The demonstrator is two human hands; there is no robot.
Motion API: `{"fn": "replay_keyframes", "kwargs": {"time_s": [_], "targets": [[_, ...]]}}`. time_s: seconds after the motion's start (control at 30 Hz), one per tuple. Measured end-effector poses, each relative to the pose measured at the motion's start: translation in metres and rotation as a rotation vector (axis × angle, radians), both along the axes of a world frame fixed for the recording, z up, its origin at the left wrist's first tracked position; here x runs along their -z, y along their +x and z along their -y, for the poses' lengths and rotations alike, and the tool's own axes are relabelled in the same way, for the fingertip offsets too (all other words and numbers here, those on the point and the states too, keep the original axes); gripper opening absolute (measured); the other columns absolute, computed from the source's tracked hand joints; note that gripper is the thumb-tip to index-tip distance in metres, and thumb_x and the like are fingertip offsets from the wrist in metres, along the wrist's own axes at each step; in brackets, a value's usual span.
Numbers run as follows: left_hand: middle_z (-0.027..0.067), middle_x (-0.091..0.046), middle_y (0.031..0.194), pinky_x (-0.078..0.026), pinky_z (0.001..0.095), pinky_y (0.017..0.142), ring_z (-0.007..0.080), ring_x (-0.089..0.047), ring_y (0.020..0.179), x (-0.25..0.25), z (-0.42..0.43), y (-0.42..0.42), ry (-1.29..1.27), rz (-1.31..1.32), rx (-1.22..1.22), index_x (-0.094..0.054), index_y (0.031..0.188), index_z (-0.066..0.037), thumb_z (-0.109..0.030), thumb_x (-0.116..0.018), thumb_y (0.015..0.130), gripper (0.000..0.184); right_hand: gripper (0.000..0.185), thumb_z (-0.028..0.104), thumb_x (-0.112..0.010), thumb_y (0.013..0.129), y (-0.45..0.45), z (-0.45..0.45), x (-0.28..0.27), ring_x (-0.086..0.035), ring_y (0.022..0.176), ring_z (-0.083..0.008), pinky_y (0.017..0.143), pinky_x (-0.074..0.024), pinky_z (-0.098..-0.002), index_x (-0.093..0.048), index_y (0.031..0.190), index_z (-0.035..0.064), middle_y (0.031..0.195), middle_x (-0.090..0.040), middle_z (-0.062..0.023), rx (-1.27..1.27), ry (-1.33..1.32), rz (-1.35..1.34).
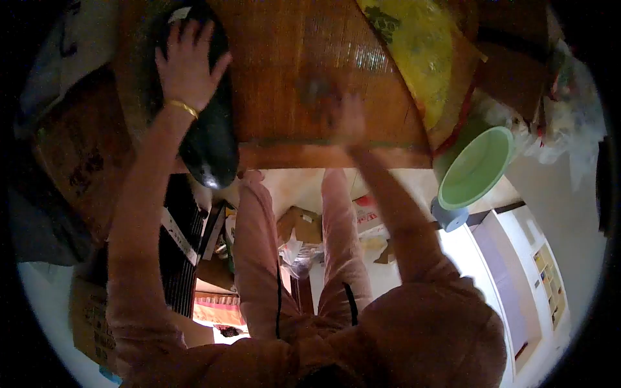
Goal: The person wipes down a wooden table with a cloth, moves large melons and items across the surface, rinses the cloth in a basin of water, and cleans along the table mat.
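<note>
My left hand (189, 71) rests palm down, fingers spread, on a long dark green, glossy object (212, 143), which looks like a large gourd or melon. A gold-coloured bracelet circles that wrist. The object lies along the left part of the brown wooden table (278, 77), and its rounded end sticks out past the near edge. My right hand (349, 119) is over the table near the front edge, blurred by motion, so its fingers are not clear. A small dark blurred patch shows just beyond it on the tabletop.
Yellow printed plastic (420, 52) covers the table's right side. A light green basin (477, 168) stands right of the table, above a grey-blue item (449, 215). Cardboard boxes (81, 155) are at the left. Clear plastic bags (563, 123) hang at the right.
</note>
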State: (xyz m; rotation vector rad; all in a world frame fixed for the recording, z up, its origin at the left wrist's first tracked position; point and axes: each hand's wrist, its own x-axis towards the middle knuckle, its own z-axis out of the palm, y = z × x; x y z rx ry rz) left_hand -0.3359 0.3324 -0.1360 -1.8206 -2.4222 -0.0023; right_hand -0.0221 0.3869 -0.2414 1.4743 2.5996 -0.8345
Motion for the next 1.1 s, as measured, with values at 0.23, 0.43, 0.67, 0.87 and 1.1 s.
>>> {"fn": "replay_keyframes", "kwargs": {"time_s": [0.23,0.43,0.67,0.87,1.1], "targets": [[0.0058,-0.044,0.129,-0.030,0.0550,0.097,0.0305,-0.030,0.127,0.003,0.018,-0.010,-0.154,0.032,-0.092,-0.049,0.124,-0.023,-0.041,-0.054,0.082,0.045,0.026,0.016,-0.053,0.080,0.040,0.094,-0.102,-0.061,0.080,-0.0250,0.076,-0.0492,-0.0391,-0.060,0.104,0.0129,0.104,-0.061,-0.0097,-0.370,-0.646,-0.035],[0.0058,-0.045,0.128,-0.029,0.0538,0.099,0.0307,-0.031,0.126,-0.004,0.011,-0.002,-0.156,0.096,-0.132,-0.052,0.120,-0.022,-0.035,-0.055,0.082,0.041,0.043,0.018,-0.057,0.078,-0.072,-0.081,-0.085,-0.057,0.082,-0.0328,0.074,-0.0477,-0.0430,-0.053,0.120,0.0120,0.114,-0.052,-0.0197,-0.363,-0.239,-0.357],[0.0032,-0.046,0.125,-0.031,0.0534,0.098,0.0291,-0.030,0.126,0.005,0.022,-0.023,-0.035,0.163,-0.092,-0.056,0.114,-0.024,-0.031,-0.056,0.079,0.036,0.042,0.027,-0.057,0.079,-0.172,-0.155,-0.005,-0.049,0.100,-0.0387,0.082,-0.0455,-0.0472,-0.054,0.117,0.0112,0.111,-0.048,-0.0212,-0.414,0.159,-0.159],[0.0070,-0.048,0.123,-0.031,0.0468,0.100,0.0325,-0.034,0.124,-0.002,0.021,-0.027,-0.013,0.200,-0.061,-0.055,0.116,-0.023,-0.029,-0.058,0.078,0.038,0.055,0.030,-0.064,0.075,-0.051,0.062,0.027,-0.043,0.106,-0.0390,0.079,-0.0442,-0.0475,-0.045,0.121,0.0056,0.116,-0.044,-0.0223,-0.068,-0.113,0.138],[0.0089,-0.050,0.120,-0.033,0.0471,0.099,0.0343,-0.036,0.121,0.003,0.019,-0.035,0.019,0.201,-0.047,-0.057,0.114,-0.020,-0.028,-0.060,0.076,0.039,0.035,0.016,-0.061,0.068,0.085,0.202,-0.059,-0.052,0.094,-0.0330,0.084,-0.0433,-0.0445,-0.060,0.103,0.0104,0.096,-0.057,-0.0123,-0.552,-0.614,0.141]]}}
